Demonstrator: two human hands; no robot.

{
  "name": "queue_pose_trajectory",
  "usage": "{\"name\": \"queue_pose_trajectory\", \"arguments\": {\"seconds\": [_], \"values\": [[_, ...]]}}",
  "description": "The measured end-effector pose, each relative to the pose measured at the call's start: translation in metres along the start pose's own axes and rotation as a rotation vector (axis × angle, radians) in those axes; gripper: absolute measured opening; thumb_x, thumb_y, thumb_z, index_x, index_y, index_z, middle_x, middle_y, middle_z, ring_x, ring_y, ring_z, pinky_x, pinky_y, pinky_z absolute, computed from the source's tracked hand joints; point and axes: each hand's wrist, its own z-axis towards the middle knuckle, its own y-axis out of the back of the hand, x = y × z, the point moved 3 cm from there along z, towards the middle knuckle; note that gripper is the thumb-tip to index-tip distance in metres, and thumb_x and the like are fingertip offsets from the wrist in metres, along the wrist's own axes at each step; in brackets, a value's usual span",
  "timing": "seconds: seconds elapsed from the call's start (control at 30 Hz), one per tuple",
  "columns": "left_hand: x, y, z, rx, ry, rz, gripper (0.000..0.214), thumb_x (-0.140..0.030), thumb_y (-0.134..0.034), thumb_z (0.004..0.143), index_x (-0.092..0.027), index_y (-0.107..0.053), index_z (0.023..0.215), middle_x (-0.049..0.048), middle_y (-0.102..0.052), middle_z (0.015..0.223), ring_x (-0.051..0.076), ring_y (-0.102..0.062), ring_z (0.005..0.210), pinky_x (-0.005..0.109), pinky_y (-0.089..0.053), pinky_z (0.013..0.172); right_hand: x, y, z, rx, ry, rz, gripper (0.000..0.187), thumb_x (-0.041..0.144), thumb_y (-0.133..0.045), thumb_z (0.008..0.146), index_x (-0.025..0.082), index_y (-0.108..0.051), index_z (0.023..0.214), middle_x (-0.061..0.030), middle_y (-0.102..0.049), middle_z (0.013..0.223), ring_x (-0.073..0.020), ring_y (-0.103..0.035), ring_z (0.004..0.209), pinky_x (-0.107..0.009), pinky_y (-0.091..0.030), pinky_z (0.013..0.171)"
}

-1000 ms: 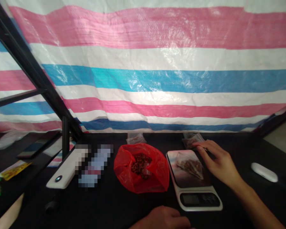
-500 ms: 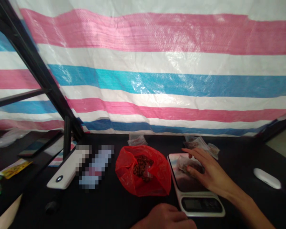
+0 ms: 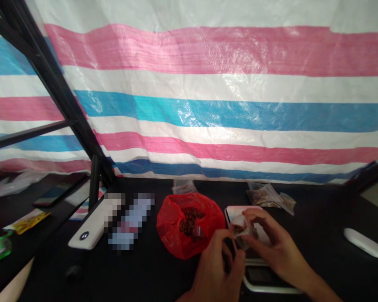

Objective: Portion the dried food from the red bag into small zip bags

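Small clear pouch (image 3: 241, 227) upright, mouth upward.

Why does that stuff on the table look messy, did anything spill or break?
Nothing looks spilled or broken. The brown bits stay inside the open red bag and the small clear packets by the striped tarp. Both hands, left hand and right hand, hold one small packet over the scale.
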Motion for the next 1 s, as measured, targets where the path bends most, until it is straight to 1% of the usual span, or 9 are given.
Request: {"name": "queue_pose_trajectory", "arguments": {"seconds": [0.13,0.23,0.37,0.47,0.63,0.73,0.8,0.9,1.0], "values": [[0.000,0.007,0.003,-0.051,0.061,-0.053,0.022,-0.038,-0.053,0.100,-0.020,-0.057,0.111,-0.0022,-0.053,0.078,0.012,-0.051,0.068,0.024,-0.040,0.064,0.013,-0.008,-0.006,0.049,0.022,0.106,0.029,0.026,-0.071,0.086,0.032,-0.062,0.112,0.0008,-0.069,0.095,-0.0170,-0.070,0.087,-0.024,-0.059,0.080],[0.001,0.007,0.006,-0.090,0.059,-0.149,0.026,-0.042,-0.044,0.103,-0.020,-0.056,0.108,0.0004,-0.056,0.085,0.014,-0.053,0.075,0.026,-0.043,0.070,0.018,-0.005,-0.005,0.116,0.030,0.160,0.024,0.026,-0.069,0.089,0.033,-0.064,0.112,0.0003,-0.072,0.099,-0.0172,-0.071,0.091,-0.024,-0.058,0.084],[0.001,0.007,0.009,-0.131,0.015,-0.186,0.027,-0.040,-0.043,0.105,-0.020,-0.058,0.098,0.0017,-0.056,0.089,0.014,-0.053,0.079,0.026,-0.043,0.074,0.018,0.002,-0.003,0.165,-0.002,0.157,0.013,0.029,-0.067,0.092,0.031,-0.070,0.104,0.0002,-0.075,0.094,-0.0172,-0.072,0.087,-0.022,-0.059,0.080],[-0.003,0.008,0.009,-0.148,-0.072,-0.164,0.027,-0.036,-0.045,0.104,-0.019,-0.060,0.089,0.0016,-0.052,0.086,0.014,-0.050,0.076,0.024,-0.041,0.070,0.014,0.003,-0.003,0.111,-0.036,0.146,0.010,0.032,-0.070,0.090,0.029,-0.072,0.099,-0.0011,-0.074,0.090,-0.0176,-0.072,0.084,-0.022,-0.059,0.078],[-0.003,0.012,0.007,-0.218,-0.150,-0.168,0.026,-0.029,-0.046,0.103,-0.019,-0.055,0.081,0.0022,-0.050,0.087,0.014,-0.050,0.077,0.025,-0.040,0.069,0.008,-0.002,0.000,-0.017,-0.095,0.256,0.018,0.033,-0.073,0.087,0.028,-0.069,0.104,-0.0007,-0.069,0.085,-0.0165,-0.069,0.080,-0.022,-0.059,0.075],[-0.002,0.013,0.009,-0.223,-0.188,-0.157,0.024,-0.026,-0.045,0.102,-0.019,-0.053,0.080,0.0038,-0.052,0.089,0.016,-0.052,0.080,0.026,-0.040,0.070,0.007,-0.003,0.002,-0.049,-0.097,0.299,0.010,0.031,-0.074,0.086,0.027,-0.068,0.093,-0.0002,-0.065,0.082,-0.0147,-0.066,0.074,-0.021,-0.057,0.071],[-0.002,0.013,0.011,-0.243,-0.219,-0.165,0.024,-0.024,-0.045,0.102,-0.020,-0.052,0.079,0.0037,-0.053,0.088,0.016,-0.052,0.081,0.026,-0.040,0.070,0.007,-0.002,0.001,-0.036,-0.093,0.306,0.009,0.030,-0.074,0.087,0.026,-0.067,0.087,-0.0002,-0.063,0.081,-0.0141,-0.064,0.072,-0.021,-0.056,0.069],[-0.003,0.015,0.013,-0.258,-0.258,-0.186,0.024,-0.024,-0.042,0.102,-0.020,-0.049,0.080,0.0030,-0.053,0.088,0.016,-0.051,0.080,0.026,-0.040,0.072,0.008,-0.002,-0.004,0.009,-0.107,0.358,0.009,0.029,-0.072,0.089,0.026,-0.064,0.089,0.0005,-0.060,0.080,-0.0138,-0.061,0.071,-0.020,-0.054,0.065],[-0.001,0.013,0.013,-0.191,-0.247,-0.212,0.025,-0.028,-0.040,0.104,-0.020,-0.048,0.082,0.0036,-0.054,0.090,0.015,-0.052,0.083,0.026,-0.041,0.074,0.011,-0.004,-0.006,0.043,-0.135,0.390,0.006,0.029,-0.067,0.093,0.027,-0.062,0.094,0.0010,-0.058,0.080,-0.0139,-0.060,0.071,-0.020,-0.054,0.064]]}}
